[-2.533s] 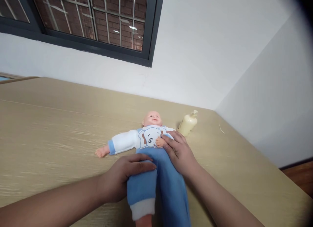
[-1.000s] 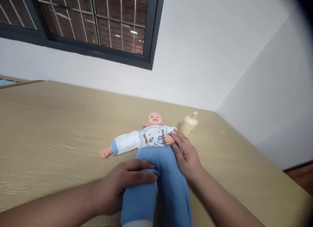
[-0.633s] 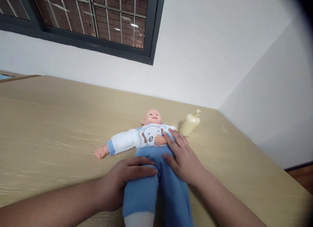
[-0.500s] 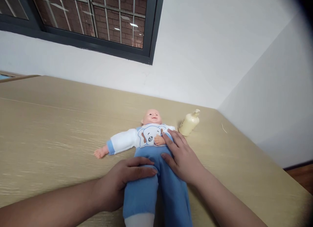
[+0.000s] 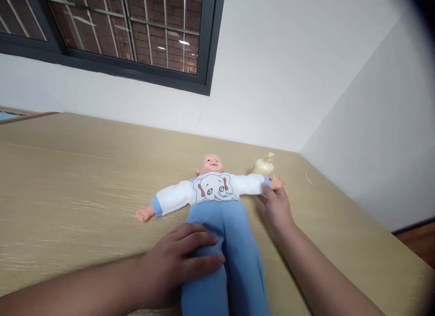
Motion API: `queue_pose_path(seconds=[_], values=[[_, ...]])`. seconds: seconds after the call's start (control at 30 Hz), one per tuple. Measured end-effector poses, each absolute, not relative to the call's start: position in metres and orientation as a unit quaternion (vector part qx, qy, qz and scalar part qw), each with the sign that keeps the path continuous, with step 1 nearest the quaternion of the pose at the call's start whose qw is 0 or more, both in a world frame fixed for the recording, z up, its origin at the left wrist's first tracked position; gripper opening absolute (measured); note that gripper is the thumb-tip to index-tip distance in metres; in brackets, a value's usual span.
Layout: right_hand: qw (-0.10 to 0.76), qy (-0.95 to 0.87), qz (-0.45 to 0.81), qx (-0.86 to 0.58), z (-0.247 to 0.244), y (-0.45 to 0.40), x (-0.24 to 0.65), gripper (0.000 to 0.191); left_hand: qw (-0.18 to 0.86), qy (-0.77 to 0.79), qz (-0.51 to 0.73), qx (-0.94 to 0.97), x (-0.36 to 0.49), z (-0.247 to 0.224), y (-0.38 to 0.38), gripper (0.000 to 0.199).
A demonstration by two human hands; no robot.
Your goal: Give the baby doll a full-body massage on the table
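Note:
A baby doll [image 5: 212, 187] lies face up on the wooden table, in a white top with an elephant print and blue trousers. My left hand [image 5: 185, 257] is curved over the trouser leg on the left, with fingers and thumb across the thigh. At the sleeve cuff of the doll's arm on the right, my right hand [image 5: 277, 207] pinches between thumb and fingers. That arm is stretched out sideways. Just behind it stands a cream pump bottle [image 5: 263, 165], its lower part hidden by the sleeve. The doll's feet are out of view.
The light wooden table [image 5: 84, 171] reaches back to a white wall [image 5: 272, 80] below a dark-framed window [image 5: 207, 44]. A thin pale strand [image 5: 308, 177] lies on the right side of the table.
My right hand has moved from the doll's belly and hip out to the right, and the doll's arm has swung from its chest to the side. My left hand stays on the leg.

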State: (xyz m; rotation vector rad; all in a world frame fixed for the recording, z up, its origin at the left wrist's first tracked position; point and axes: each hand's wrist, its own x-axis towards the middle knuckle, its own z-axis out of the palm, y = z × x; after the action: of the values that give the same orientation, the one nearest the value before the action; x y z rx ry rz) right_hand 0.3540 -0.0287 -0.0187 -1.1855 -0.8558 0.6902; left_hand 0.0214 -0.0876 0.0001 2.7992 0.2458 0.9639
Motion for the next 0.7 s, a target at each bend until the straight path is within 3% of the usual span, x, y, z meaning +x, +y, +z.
queue_pose_path(seconds=[0.2,0.37,0.53,0.7], values=[[0.645,-0.192,0.515,-0.531,-0.020,-0.022,0.378,0.024,-0.051,0.071,0.314,0.945,0.026,0.011,-0.097,0.031],[0.637,-0.207,0.546,-0.503,-0.020,-0.021,0.380,0.028,-0.082,0.095,0.308,0.943,0.025,0.005,-0.097,0.036],[0.697,-0.370,0.398,-0.468,-0.012,-0.026,0.366,0.031,-0.101,0.146,0.304,0.936,0.019,-0.007,-0.089,0.044],[0.665,-0.507,0.134,-0.531,0.005,-0.052,0.341,0.037,0.034,0.138,0.308,0.941,0.010,-0.005,-0.082,0.053]])
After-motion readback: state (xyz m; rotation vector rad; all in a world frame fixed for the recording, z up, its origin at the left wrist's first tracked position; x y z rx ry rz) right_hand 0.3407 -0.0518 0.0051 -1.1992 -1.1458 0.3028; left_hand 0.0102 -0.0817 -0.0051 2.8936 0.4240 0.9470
